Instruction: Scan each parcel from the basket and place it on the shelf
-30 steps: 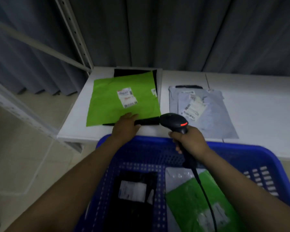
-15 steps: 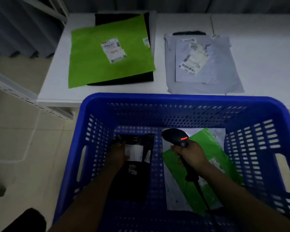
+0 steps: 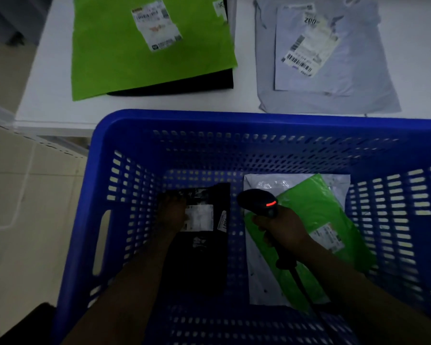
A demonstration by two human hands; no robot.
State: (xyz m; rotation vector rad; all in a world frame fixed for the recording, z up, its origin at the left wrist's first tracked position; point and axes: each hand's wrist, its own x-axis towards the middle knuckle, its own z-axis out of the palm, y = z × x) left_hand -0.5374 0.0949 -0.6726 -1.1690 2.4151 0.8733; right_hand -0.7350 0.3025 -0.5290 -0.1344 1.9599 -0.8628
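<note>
Both hands are down inside the blue basket (image 3: 209, 118). The left hand (image 3: 172, 214) lies on the upper left part of the black parcel (image 3: 199, 260), its fingertips (image 3: 171, 199) at the crumpled top edge and the white label (image 3: 200, 217) just to the right of them; it is too dark there to tell whether the fingers are curled round the edge or only resting flat. The right hand (image 3: 283, 229) has its fingers wrapped round the grip of a black scanner (image 3: 258, 202), whose head pokes out beyond the knuckles with a red light showing, and its cable (image 3: 301, 287) trails back under the wrist. Beneath and to the right of that hand lies a green parcel (image 3: 316, 215) on top of a pale grey parcel (image 3: 261, 280). Well beyond both sets of fingertips, past the basket's far rim, the white shelf (image 3: 47, 83) holds a green mailer (image 3: 125, 61) lying over a black one (image 3: 184, 88), with grey mailers (image 3: 353, 80) beside them to the right.
</note>
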